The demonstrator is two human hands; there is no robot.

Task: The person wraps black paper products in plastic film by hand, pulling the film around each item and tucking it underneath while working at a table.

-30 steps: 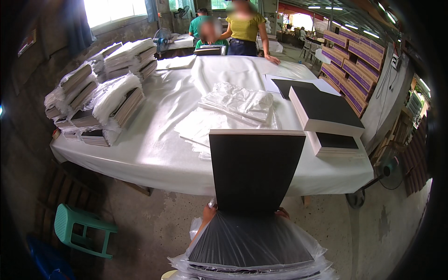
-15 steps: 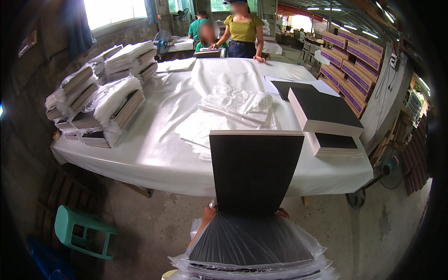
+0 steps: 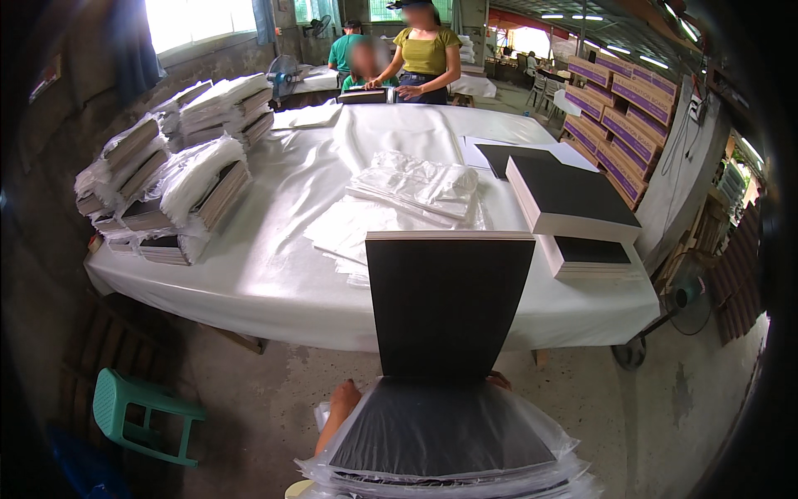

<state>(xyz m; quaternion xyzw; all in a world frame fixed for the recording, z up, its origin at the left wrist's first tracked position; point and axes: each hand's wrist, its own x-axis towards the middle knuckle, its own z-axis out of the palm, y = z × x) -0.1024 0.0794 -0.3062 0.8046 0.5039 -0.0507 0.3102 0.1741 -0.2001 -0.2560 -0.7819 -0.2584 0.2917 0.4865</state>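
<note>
While the black board stack (image 3: 449,303) is stood upright at the far end of the plastic-covered pile (image 3: 440,424), bagging is apparently in hand. L hand (image 3: 343,396) is seen beside the pile's left edge, R hand (image 3: 499,380) mostly hidden; finger state can't be told for either. Two-sided steadying prob. req'd next.

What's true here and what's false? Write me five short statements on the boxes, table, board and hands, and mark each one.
1. Boxes are stacked to the right of the table. True.
2. The table is draped in black. False: it is draped in white.
3. A black board sticks partly out of a clear bag. True.
4. The right hand shows near the board's lower right. True.
5. The right hand shows more than the other. False: more of the left hand shows.
</note>
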